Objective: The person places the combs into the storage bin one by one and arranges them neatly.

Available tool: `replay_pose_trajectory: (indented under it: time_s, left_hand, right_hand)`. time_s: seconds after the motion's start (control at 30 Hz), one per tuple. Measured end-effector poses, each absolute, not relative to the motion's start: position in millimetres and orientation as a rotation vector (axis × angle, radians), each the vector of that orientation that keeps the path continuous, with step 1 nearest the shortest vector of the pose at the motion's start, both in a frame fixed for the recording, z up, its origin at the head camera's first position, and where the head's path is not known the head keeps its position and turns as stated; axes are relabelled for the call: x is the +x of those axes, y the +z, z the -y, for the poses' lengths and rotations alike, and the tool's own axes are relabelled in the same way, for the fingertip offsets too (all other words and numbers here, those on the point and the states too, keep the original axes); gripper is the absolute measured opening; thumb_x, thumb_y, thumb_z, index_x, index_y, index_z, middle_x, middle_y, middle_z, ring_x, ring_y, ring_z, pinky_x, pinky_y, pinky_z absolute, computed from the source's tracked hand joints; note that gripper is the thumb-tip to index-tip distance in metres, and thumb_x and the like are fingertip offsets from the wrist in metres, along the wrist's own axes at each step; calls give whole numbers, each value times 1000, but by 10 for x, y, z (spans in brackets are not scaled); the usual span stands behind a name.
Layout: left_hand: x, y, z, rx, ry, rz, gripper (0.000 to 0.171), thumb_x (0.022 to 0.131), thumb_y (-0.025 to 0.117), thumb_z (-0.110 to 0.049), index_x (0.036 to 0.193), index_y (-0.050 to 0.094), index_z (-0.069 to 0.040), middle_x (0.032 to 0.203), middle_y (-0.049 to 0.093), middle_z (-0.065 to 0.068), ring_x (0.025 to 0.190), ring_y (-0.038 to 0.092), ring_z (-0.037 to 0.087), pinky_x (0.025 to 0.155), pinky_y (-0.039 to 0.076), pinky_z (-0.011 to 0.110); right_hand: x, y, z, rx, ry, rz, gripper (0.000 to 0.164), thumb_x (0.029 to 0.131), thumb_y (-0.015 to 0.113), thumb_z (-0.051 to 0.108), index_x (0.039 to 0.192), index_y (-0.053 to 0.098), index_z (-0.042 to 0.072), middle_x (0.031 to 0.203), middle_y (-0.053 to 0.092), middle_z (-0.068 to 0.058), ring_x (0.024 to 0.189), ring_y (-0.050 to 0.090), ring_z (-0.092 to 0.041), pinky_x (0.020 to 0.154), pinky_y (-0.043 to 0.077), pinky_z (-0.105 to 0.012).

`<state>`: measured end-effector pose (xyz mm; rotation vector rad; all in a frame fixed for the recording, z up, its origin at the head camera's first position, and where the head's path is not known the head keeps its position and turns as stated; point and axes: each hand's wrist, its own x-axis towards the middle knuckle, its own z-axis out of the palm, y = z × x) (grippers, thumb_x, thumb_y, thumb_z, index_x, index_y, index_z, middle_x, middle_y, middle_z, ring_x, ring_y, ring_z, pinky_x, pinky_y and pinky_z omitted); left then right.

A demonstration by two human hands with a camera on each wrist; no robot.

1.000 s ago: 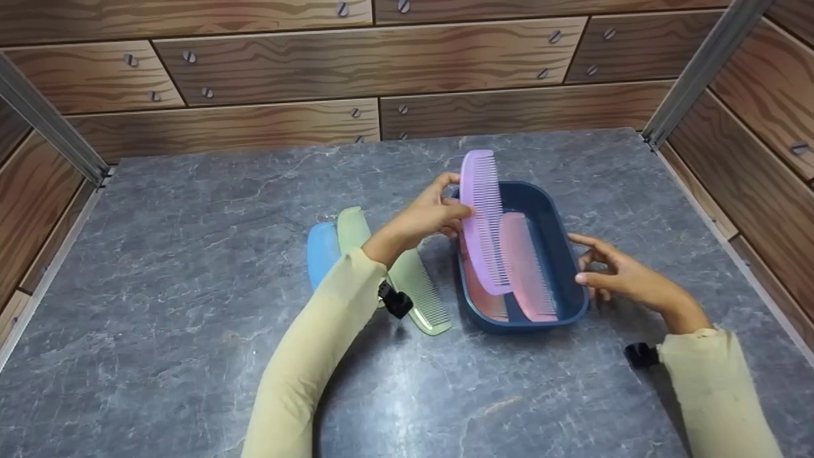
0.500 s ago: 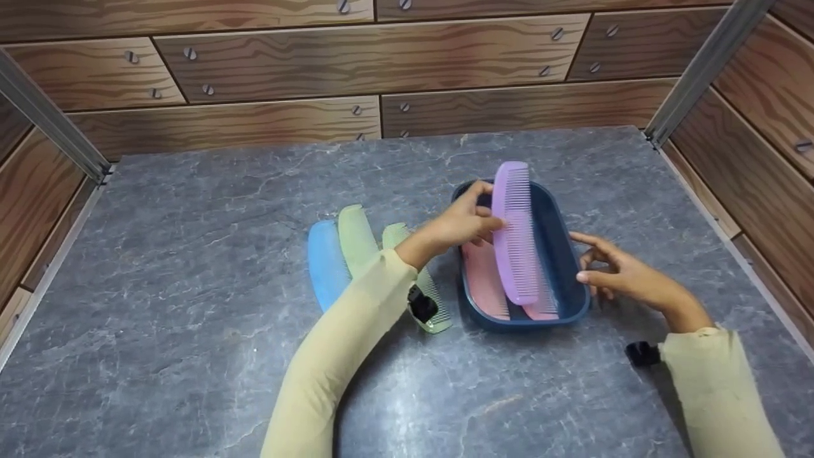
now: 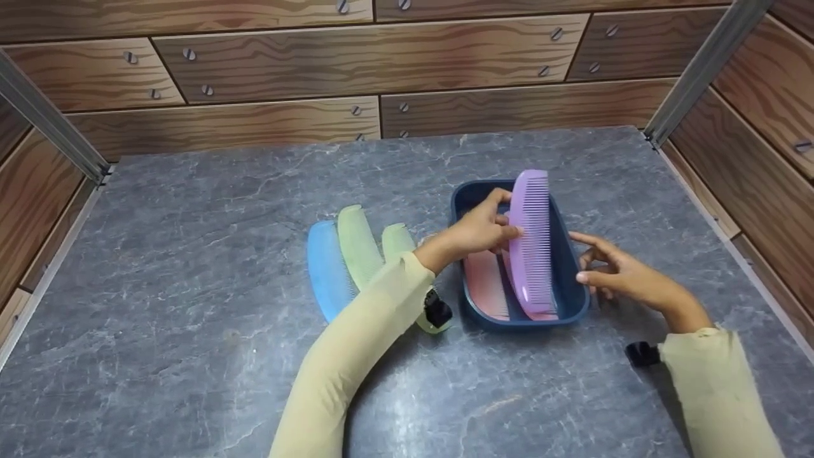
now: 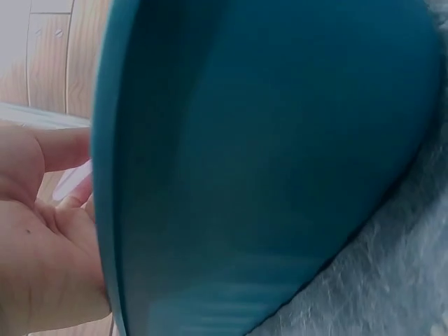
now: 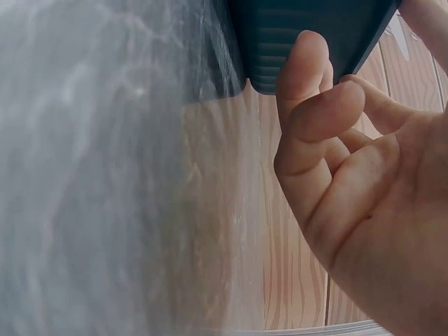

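In the head view a purple comb (image 3: 531, 242) stands on its long side, teeth to the right, over the blue plastic tub (image 3: 566, 315). My left hand (image 3: 480, 226) pinches its back edge between thumb and fingers. Beneath it lie a pink comb (image 3: 486, 286) and a second pink comb (image 3: 545, 316), mostly covered. My right hand (image 3: 620, 277) is at the tub's right side, its fingertips touching the outer wall and rim. In the right wrist view its fingers are loosely bent beside the tub (image 5: 269, 63). The tub's wall (image 4: 266, 161) fills most of the left wrist view.
Left of the tub, a blue comb (image 3: 329, 270) and a green comb (image 3: 359, 245) lie on the grey marbled table (image 3: 191, 286). Another green comb (image 3: 397, 236) is partly behind the left sleeve. Wood-patterned panels (image 3: 356, 63) wall the back and sides.
My left hand has carried the purple comb rightward and slightly toward me, from the tub's left side to over the right pink comb. The right hand has stayed at the tub.
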<state>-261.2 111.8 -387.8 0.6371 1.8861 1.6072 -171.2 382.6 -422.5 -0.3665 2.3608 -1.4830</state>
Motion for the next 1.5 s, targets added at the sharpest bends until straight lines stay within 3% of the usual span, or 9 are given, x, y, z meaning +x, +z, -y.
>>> replay_pose_trajectory:
  time_s: [0.17,0.3,0.57,0.83,1.03,1.27,1.5]
  left_hand:
    - [-2583,-3910,-1161,617,1604,-1843,42,97,52,-3,133,31,-12,114,65,27,77,68,27,73,56,43]
    - [-2569,-3928,-1175,612,1582,-1837,42,97,51,-2,132,30,-12,113,64,25,76,67,26,84,53,54]
    - [-2601,-3951,-1176,653,1522,-1834,55,90,49,8,136,24,-8,110,63,27,72,62,17,70,53,35]
    - [-2606,-3962,-1176,700,1506,-1856,64,83,54,14,137,25,-5,104,63,25,70,56,13,60,48,26]
    - [-2595,-3970,-1197,709,1441,-1991,62,82,63,10,134,33,-7,84,63,11,62,58,15,56,50,28]
    - [-2569,-3987,-1234,694,1413,-2028,55,84,62,10,130,36,-4,67,56,2,52,58,11,70,58,41]
    - [-2553,-3985,-1273,651,1350,-2164,52,80,65,9,124,41,-2,65,52,0,48,52,10,52,50,23]
  right_hand:
    - [-1712,-4227,-3810,-362,-1491,-2356,67,95,57,9,151,20,6,100,47,-8,64,54,-11,52,50,-33]
    - [-1715,-4228,-3804,-363,-1493,-2362,67,95,57,9,151,21,7,100,47,-9,63,54,-11,52,50,-33]
    - [-1708,-4224,-3814,-363,-1508,-2354,67,94,57,8,151,21,6,99,47,-8,63,54,-10,53,51,-33]
    - [-1709,-4220,-3815,-348,-1504,-2345,68,95,57,9,151,20,7,100,47,-7,64,53,-10,54,51,-32]
    - [-1713,-4223,-3813,-339,-1474,-2368,68,95,57,10,151,19,6,100,48,-8,64,55,-11,54,51,-33]
    - [-1716,-4222,-3805,-325,-1470,-2367,68,95,57,10,151,19,6,101,48,-9,63,54,-12,54,52,-35]
    - [-1708,-4211,-3799,-330,-1456,-2389,67,95,57,9,151,19,3,101,48,-10,63,55,-13,54,52,-34]
